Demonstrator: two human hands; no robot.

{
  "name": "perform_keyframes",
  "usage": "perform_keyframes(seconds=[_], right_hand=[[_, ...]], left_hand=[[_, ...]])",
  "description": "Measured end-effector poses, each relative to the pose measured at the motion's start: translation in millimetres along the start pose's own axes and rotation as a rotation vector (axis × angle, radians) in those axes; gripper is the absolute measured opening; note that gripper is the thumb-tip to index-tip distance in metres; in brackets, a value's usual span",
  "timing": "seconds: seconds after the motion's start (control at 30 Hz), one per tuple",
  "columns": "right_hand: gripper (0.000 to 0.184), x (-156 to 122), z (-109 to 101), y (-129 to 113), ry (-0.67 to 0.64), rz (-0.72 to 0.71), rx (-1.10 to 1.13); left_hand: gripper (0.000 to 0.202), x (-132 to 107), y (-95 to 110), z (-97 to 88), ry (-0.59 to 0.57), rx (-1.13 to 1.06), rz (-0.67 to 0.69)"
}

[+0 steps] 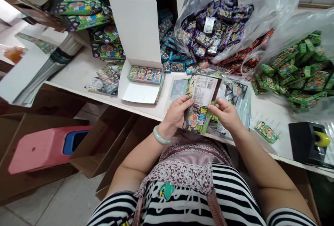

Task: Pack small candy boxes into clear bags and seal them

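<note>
My left hand [177, 112] and my right hand [225, 113] both grip a flat printed cardboard sleeve [200, 104], held upright at the near edge of the white table [80, 71]. The sleeve shows a barcode label on top and colourful cartoon print below. Fingers of both hands are curled around its side edges. A green bangle [161, 136] sits on my left wrist. Under the sleeve lies a stack of flat clear-wrapped cards [235, 94]. To the left stands an open white box [139, 80] with a row of small candy packs [145, 74] inside.
Clear plastic bags hold purple packs [216, 27], red packs [247, 59] and green packs [300, 73]. Blue packs [169, 52] are heaped behind the box. A black tape dispenser [309, 142] sits at the right. Below left are a pink stool [44, 147] and brown cartons [104, 139].
</note>
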State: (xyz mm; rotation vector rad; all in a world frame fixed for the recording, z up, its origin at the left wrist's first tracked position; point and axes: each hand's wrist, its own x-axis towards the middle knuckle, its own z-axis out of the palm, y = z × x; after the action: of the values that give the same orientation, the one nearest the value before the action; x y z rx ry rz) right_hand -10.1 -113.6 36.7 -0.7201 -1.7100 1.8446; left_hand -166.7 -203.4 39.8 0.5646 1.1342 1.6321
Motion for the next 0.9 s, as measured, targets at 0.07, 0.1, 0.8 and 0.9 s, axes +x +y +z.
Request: perform_keyframes(seconds=[0.07, 0.1, 0.8, 0.9], right_hand=[[0.041, -9.1, -2.1, 6.1, -0.053, 0.083, 0.028], [0.041, -14.4, -3.3, 10.2, -0.073, 0.116, 0.031], [0.036, -57.7, -22.1, 16.6, 0.161, -0.186, -0.242], [0.026, -55.7, -22.6, 8.1, 0.096, -0.222, -0.279]], left_hand=[[0.043, -1.6, -14.4, 1.1, 0.083, -0.105, 0.005], [0.041, -3.4, -19.9, 0.8, 0.111, -0.123, 0.013], [0.063, -39.8, -24.2, -27.1, -0.342, 0.453, 0.241], [0.064, -37.0, -22.1, -27.7, -0.322, 0.53, 0.28]])
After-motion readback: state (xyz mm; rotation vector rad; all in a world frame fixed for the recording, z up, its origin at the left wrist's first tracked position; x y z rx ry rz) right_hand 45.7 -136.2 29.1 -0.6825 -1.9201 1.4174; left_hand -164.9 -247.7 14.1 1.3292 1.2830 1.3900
